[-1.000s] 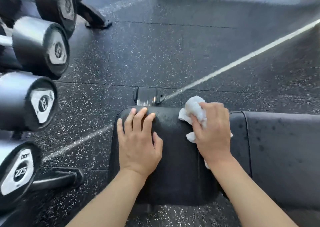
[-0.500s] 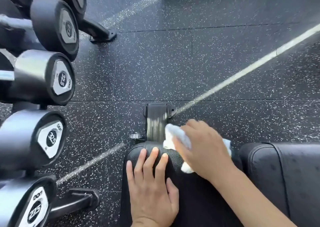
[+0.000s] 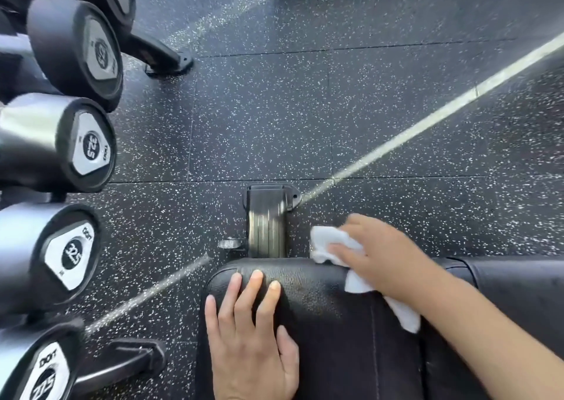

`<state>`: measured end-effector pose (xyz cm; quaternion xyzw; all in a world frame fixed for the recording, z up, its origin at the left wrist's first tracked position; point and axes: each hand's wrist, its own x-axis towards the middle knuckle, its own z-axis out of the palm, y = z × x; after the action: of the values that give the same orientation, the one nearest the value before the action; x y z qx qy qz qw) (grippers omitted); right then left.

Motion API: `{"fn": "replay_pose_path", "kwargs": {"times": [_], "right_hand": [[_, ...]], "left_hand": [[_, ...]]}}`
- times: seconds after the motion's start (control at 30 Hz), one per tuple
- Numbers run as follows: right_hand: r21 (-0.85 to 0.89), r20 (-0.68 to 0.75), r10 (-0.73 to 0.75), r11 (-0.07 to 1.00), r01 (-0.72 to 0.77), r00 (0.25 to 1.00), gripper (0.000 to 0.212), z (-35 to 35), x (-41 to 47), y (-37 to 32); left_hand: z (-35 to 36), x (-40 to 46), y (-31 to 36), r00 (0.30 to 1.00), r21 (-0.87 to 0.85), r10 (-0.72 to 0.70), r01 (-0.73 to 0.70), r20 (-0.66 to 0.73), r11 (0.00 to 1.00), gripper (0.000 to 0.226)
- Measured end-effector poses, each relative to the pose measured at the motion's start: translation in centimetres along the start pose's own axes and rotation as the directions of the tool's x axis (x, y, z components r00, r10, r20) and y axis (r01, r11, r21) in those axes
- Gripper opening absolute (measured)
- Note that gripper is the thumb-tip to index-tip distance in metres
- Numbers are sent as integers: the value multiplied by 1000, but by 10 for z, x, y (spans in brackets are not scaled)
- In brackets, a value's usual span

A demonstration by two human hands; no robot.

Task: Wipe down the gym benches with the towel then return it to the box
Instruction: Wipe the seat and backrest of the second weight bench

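Stage: wiping is under way; the person works at the far end edge of the bench pad (image 3: 320, 323), so the task sits in its first part, as a judgement from how things lie.
Done so far: cannot be told from this view; the pad's black surface shows no clear wet or dry boundary.
Left to do: likely the adjoining pad (image 3: 518, 302) to the right, any other benches, and putting the towel back in the box, which is not in view.
Right hand (image 3: 378, 256): its fingers curl over the towel (image 3: 332, 244) and press it against the pad's far right corner; the fingertips are blurred, so their exact spread cannot be told.
Left hand (image 3: 253, 335): lies flat on the pad's near left part, fingers straight and slightly apart, thumb out to the side, holding nothing and seeming to brace.
Towel position: bunched under the right hand at the pad's edge, one end poking out toward the bench foot (image 3: 268, 216), another tail trailing below the wrist onto the pad.
Towel look: white, thin, crumpled and soft, folded on itself; no stains are plain.
Surroundings: dumbbells (image 3: 61, 143) on a rack to the left, speckled rubber floor (image 3: 305, 109) beyond.
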<state>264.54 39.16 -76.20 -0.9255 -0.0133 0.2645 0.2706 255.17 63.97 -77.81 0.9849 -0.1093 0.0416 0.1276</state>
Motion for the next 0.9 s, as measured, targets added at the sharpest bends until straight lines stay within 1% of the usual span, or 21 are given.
{"fn": "replay_pose_path", "kwargs": {"times": [0.07,0.1,0.17,0.23,0.33,0.43,0.5,0.6,0.7,0.8,0.9], "right_hand": [[-16,-86,73,997,-74,994,39,-11,-21,27],[-10,-137,64,998,-66,988,38,-9,-26,29],[24,-215,1,1000,4,977,30,4,-29,13],[-13,-256,-81,997,80,963,26,14,-19,-16],[-119,-227,-189,979,165,955,30,35,18,-67],[-46,-171,-266,964,262,949,34,52,50,-122],[-39,-161,-296,955,293,942,35,54,56,-140],[7,-219,-272,960,280,937,33,50,40,-123],[-45,-342,-285,957,287,895,25,44,-7,-89],[-112,-459,-236,972,208,857,26,54,-69,-49],[-122,-601,-158,987,105,784,31,87,-135,-24]], "left_hand": [[-1,0,-2,1000,6,6,-6,21,1000,68],[-1,0,-2,1000,9,10,-10,29,1000,68],[-3,1,-2,999,19,13,-14,39,1000,67],[-6,2,0,999,10,11,-12,44,1000,66],[-7,2,0,998,23,8,-10,61,1000,62],[-8,2,2,997,45,-10,7,71,999,47],[-8,3,4,998,62,-19,16,61,998,41],[-10,2,5,998,57,-17,14,52,998,43],[-11,3,4,999,35,1,-2,38,999,46],[-11,3,4,1000,7,7,-8,30,1000,52],[-13,3,4,999,-9,-2,2,44,1000,55]]}}
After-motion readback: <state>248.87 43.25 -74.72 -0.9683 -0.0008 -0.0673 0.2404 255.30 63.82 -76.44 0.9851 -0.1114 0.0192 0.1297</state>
